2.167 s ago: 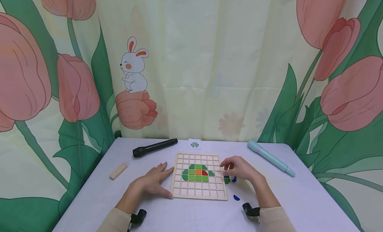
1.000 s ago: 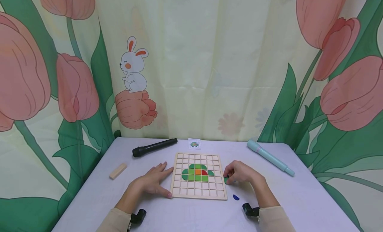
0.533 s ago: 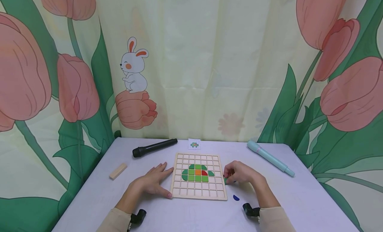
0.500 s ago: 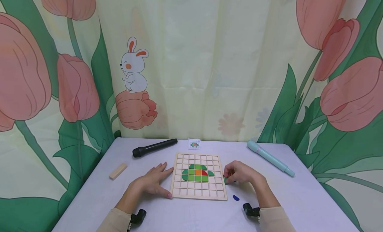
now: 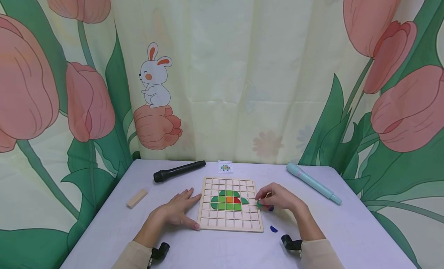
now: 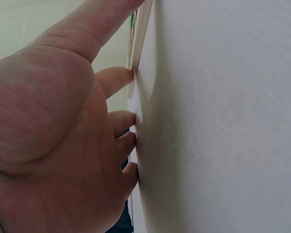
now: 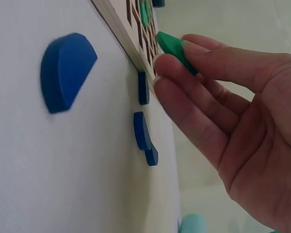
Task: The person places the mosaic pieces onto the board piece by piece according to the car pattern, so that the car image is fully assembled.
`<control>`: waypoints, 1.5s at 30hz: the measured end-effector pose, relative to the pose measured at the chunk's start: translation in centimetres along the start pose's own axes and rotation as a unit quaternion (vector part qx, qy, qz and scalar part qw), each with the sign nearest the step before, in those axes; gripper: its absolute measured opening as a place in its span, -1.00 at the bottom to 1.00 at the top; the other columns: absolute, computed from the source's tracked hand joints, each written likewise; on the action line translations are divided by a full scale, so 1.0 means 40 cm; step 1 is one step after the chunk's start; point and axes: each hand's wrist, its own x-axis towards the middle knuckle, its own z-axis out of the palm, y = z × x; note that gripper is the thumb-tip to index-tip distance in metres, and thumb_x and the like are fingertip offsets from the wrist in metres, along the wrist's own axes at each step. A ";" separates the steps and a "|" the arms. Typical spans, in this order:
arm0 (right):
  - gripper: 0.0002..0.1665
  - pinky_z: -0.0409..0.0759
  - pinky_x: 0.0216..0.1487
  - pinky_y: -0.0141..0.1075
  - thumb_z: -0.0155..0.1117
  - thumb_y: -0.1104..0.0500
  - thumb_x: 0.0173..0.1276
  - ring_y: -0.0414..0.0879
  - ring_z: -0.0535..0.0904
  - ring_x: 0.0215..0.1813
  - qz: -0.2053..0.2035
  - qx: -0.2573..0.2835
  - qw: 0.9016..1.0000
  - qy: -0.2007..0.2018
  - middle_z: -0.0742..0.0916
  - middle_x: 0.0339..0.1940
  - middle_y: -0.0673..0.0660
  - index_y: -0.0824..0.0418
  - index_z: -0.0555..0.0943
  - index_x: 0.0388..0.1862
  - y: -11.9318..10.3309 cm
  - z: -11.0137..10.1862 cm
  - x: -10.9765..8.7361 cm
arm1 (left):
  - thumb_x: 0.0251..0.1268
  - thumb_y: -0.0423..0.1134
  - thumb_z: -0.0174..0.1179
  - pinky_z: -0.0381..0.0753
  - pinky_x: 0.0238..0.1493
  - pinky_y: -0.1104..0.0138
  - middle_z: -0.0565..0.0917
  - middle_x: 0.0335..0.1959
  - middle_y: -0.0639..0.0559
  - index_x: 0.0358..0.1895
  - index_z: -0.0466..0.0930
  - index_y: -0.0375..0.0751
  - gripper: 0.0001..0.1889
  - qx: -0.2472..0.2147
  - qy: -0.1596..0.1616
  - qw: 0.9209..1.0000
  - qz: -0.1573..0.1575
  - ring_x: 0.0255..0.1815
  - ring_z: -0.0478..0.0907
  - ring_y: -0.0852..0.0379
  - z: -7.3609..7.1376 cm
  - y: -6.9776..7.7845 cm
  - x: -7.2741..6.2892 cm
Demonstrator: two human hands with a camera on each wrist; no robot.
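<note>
In the head view, a square wooden grid board [image 5: 222,224] lies mid-table, with green, orange and red flat pieces set into its middle cells. My left hand [image 5: 177,210] lies spread at the board's left side, thumb and index finger touching its edge; the left wrist view shows the fingertips on the tabletop. My right hand [image 5: 279,195] pinches a flat green piece [image 7: 177,52] between thumb and fingers, raised beside the board's right edge. Below it, several blue pieces lie on the table, among them a half-round blue one [image 7: 68,73] apart from the others.
A small pattern card [image 5: 225,167] lies behind the board. Further out are a black microphone-shaped stick [image 5: 179,171] at back left, a light-blue tube [image 5: 313,183] at right and a wooden block [image 5: 137,199] at far left. A printed curtain [image 5: 222,76] hangs behind the table.
My right hand went down to the loose pieces beside the board, took hold of the green piece and lifted it up toward the board's right edge. My left hand has stayed put.
</note>
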 end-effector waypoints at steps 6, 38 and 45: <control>-0.76 0.66 -0.31 -0.33 0.38 0.34 0.38 -0.05 0.59 -0.25 -0.012 -0.015 1.000 0.010 0.78 -0.16 0.10 0.20 0.78 -0.01 -0.011 0.019 0.013 | -0.11 0.44 0.51 -0.10 0.71 -0.18 0.00 0.73 -0.24 0.65 0.20 0.08 0.20 0.003 -0.002 1.000 0.001 0.75 -0.13 -0.24 -0.003 -0.003 0.000; -0.73 0.61 0.00 -0.30 0.38 0.33 0.42 -0.08 0.60 -0.06 -0.009 -0.044 0.999 -0.015 0.80 -0.03 0.02 0.09 0.84 0.00 -0.057 0.097 0.051 | -0.12 0.45 0.51 -0.10 0.71 -0.17 0.01 0.73 -0.21 0.65 0.21 0.12 0.20 0.003 0.000 1.000 -0.002 0.75 -0.13 -0.21 0.001 -0.005 0.002; -0.69 0.57 -0.18 -0.39 0.46 0.32 0.34 -0.08 0.57 -0.14 -0.027 -0.049 0.998 -0.020 0.76 -0.10 0.00 0.12 0.83 0.04 -0.057 0.103 0.056 | -0.15 0.46 0.51 -0.09 0.71 -0.17 0.02 0.73 -0.21 0.65 0.22 0.13 0.21 0.006 0.003 1.000 -0.004 0.75 -0.12 -0.21 0.004 -0.007 0.006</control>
